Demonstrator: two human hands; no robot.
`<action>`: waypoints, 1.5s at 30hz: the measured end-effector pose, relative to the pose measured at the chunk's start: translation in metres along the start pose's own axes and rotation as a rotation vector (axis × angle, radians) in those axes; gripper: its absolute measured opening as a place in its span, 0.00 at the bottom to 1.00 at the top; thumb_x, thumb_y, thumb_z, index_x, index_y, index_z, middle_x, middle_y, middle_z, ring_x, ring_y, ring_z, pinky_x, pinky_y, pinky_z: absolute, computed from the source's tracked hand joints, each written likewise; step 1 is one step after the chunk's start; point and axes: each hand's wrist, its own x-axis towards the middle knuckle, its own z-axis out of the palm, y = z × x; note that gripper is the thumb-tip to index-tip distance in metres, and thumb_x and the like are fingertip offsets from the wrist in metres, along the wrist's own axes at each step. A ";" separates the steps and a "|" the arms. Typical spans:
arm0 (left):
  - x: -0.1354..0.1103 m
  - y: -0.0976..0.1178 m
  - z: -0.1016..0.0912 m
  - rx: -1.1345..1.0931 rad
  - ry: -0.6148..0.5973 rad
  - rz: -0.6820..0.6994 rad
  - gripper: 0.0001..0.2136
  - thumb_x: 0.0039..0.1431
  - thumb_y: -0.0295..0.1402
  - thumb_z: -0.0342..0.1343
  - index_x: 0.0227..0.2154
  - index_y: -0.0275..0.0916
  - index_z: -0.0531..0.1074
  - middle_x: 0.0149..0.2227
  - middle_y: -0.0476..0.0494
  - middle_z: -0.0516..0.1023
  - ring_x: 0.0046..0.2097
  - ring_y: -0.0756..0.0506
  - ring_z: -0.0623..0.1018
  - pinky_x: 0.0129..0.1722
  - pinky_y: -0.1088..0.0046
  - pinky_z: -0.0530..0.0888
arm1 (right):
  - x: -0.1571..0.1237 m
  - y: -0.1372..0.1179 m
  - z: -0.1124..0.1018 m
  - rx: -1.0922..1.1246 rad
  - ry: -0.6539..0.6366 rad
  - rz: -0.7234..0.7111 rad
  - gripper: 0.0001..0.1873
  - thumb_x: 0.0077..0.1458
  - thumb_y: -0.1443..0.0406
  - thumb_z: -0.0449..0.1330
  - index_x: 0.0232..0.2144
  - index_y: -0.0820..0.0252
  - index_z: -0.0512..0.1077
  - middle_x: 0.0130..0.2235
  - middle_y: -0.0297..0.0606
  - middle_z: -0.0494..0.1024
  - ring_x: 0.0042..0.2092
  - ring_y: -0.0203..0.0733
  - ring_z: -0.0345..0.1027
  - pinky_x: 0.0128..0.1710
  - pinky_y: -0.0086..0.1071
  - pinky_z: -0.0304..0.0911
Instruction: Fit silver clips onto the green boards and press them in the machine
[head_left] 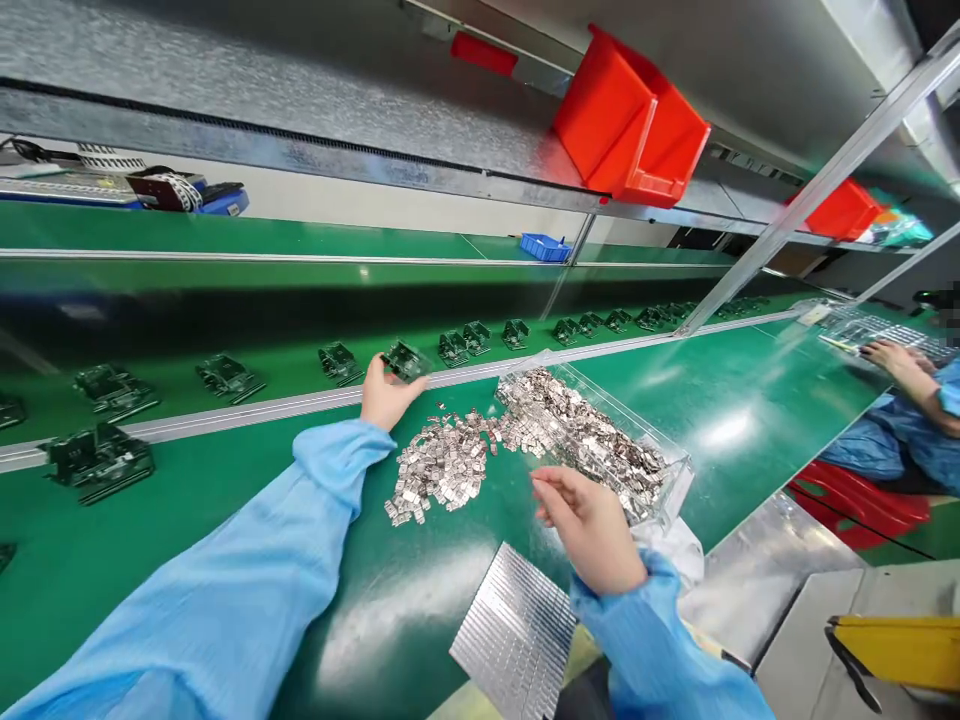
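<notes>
My left hand (pixel 384 392) reaches forward to the conveyor's edge and grips a small dark green circuit-board part (pixel 406 361). My right hand (pixel 589 528) hovers over the green bench with its fingers curled loosely; whether it holds anything is hidden. Between the hands lies a heap of small shiny metal pieces (pixel 442 467). More of them fill a clear plastic tray (pixel 670 489) just beyond my right hand. A flat sheet of tiny metal squares (pixel 517 630) lies near the bench's front edge, below my right hand.
A row of dark green parts (pixel 225 377) rides the conveyor belt behind the bench. Red bins (pixel 628 125) hang from the rail overhead. A co-worker's hand and blue sleeve (pixel 904 375) are at the far right. A blue tray (pixel 545 247) sits at the back.
</notes>
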 end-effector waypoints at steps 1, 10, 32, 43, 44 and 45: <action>-0.026 0.004 -0.003 -0.052 -0.045 0.009 0.28 0.50 0.33 0.64 0.53 0.37 0.59 0.55 0.34 0.71 0.50 0.40 0.78 0.49 0.63 0.77 | -0.015 -0.004 -0.002 0.100 0.017 -0.022 0.14 0.58 0.58 0.55 0.38 0.59 0.75 0.29 0.38 0.77 0.28 0.40 0.73 0.27 0.32 0.70; -0.249 0.025 -0.050 -0.625 -0.520 -0.391 0.30 0.37 0.28 0.71 0.45 0.40 0.65 0.40 0.44 0.79 0.39 0.45 0.81 0.40 0.69 0.79 | -0.115 -0.015 0.027 0.220 0.043 -0.006 0.06 0.53 0.62 0.62 0.26 0.55 0.77 0.36 0.40 0.77 0.38 0.44 0.71 0.38 0.36 0.66; -0.266 0.026 -0.058 -0.533 -0.746 -0.170 0.13 0.61 0.31 0.54 0.49 0.42 0.65 0.40 0.44 0.76 0.41 0.48 0.78 0.41 0.75 0.76 | -0.135 -0.015 0.062 0.225 0.059 0.038 0.06 0.52 0.66 0.60 0.24 0.57 0.72 0.40 0.41 0.75 0.42 0.44 0.70 0.42 0.34 0.66; -0.270 0.038 -0.055 -0.471 -0.632 -0.233 0.12 0.59 0.33 0.56 0.45 0.39 0.67 0.33 0.47 0.74 0.32 0.51 0.75 0.32 0.78 0.73 | -0.137 -0.011 0.072 0.579 0.072 0.206 0.06 0.47 0.63 0.66 0.24 0.60 0.74 0.30 0.37 0.75 0.32 0.39 0.71 0.30 0.30 0.69; -0.271 0.038 -0.054 -0.464 -0.622 -0.234 0.12 0.58 0.33 0.56 0.44 0.39 0.67 0.34 0.47 0.74 0.32 0.50 0.75 0.33 0.78 0.73 | -0.137 -0.011 0.072 0.595 0.082 0.211 0.07 0.46 0.63 0.67 0.24 0.60 0.74 0.29 0.36 0.75 0.30 0.38 0.70 0.29 0.29 0.68; -0.271 0.039 -0.054 -0.455 -0.612 -0.232 0.12 0.57 0.32 0.57 0.44 0.39 0.67 0.35 0.46 0.74 0.33 0.50 0.75 0.33 0.78 0.74 | -0.138 -0.012 0.072 0.616 0.092 0.219 0.08 0.45 0.63 0.68 0.23 0.60 0.73 0.28 0.36 0.75 0.29 0.37 0.69 0.27 0.28 0.68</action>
